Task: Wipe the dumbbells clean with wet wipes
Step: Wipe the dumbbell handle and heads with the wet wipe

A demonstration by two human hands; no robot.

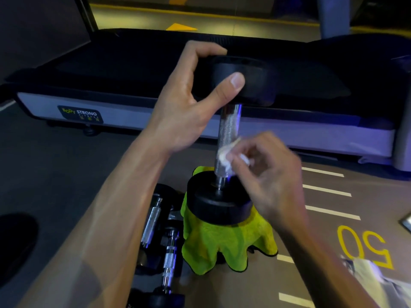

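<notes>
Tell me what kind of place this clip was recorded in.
Most likely a gym. A treadmill with a fitness-brand label runs across the back, dumbbells lie on the floor beside the upright dumbbell being wiped, and the floor carries painted lines and a yellow "50".

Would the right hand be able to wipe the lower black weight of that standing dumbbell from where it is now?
Probably yes. The right hand holds the wet wipe against the handle, just above the lower weight, whose top looks uncovered. The left hand steadies the top.

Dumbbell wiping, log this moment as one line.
step: wiping handle | left hand: grips top of upright dumbbell | right hand: pinches wet wipe against handle | base: on green cloth
</notes>
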